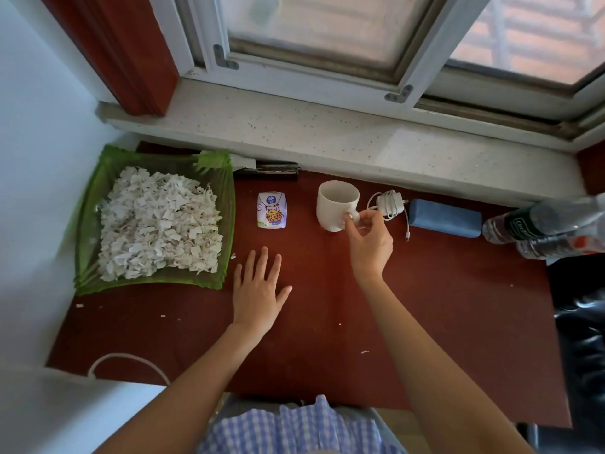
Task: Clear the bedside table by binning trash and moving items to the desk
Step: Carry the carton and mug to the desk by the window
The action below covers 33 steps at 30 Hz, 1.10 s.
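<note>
A white mug (334,204) stands upright on the dark red table (425,306), below the window sill. My right hand (370,240) pinches its handle with thumb and fingers. My left hand (260,286) lies flat and open on the table, fingers spread, holding nothing. A small tissue pack (271,210) with a cartoon print lies to the left of the mug. To the mug's right sit a white charger with its coiled cable (389,204) and a blue case (445,217).
A green-lined bin (226,224) full of shredded paper fills the table's left corner. Two clear plastic bottles (540,224) lie at the right edge. A dark object (266,170) rests against the sill. A black chair stands on the right. Paper scraps dot the table.
</note>
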Each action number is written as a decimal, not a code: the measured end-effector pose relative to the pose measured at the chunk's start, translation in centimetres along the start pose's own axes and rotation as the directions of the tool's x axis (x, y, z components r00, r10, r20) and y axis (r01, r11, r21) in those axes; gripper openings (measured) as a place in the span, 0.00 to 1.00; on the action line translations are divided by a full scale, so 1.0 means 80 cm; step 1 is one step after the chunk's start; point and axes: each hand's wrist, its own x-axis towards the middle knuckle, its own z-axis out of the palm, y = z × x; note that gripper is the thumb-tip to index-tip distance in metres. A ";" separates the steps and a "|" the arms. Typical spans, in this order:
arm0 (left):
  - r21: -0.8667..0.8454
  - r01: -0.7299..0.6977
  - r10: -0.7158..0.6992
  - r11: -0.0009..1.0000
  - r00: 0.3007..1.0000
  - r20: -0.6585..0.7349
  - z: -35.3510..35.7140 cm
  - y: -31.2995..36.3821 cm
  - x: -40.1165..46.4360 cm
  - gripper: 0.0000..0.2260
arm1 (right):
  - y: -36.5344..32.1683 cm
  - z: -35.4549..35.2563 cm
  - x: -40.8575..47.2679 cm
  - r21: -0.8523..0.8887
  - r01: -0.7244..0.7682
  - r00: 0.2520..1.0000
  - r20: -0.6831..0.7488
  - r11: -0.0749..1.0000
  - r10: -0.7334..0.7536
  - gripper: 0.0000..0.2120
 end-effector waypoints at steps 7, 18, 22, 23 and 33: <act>0.007 -0.003 0.003 1.000 1.000 -0.002 0.003 0.000 -0.001 0.29 | 0.032 -0.015 -0.026 0.045 -0.005 0.995 0.095 0.999 0.001 0.08; 0.004 0.000 0.000 1.000 1.000 0.015 0.003 0.000 0.000 0.29 | 0.025 0.001 -0.039 0.021 -0.099 0.994 0.049 0.995 0.098 0.11; 0.006 0.003 -0.003 1.000 1.000 0.012 0.002 0.001 -0.001 0.29 | 0.009 0.016 -0.034 0.013 -0.087 0.995 0.041 0.996 0.086 0.13; 0.007 0.004 -0.005 1.000 1.000 0.015 0.002 0.001 -0.001 0.29 | 0.005 0.019 -0.032 0.010 -0.086 0.996 0.035 0.996 0.086 0.13; 0.010 0.004 -0.004 1.000 1.000 0.021 0.002 0.000 0.000 0.29 | -0.007 0.046 -0.008 0.036 -0.133 0.991 -0.022 0.990 0.134 0.13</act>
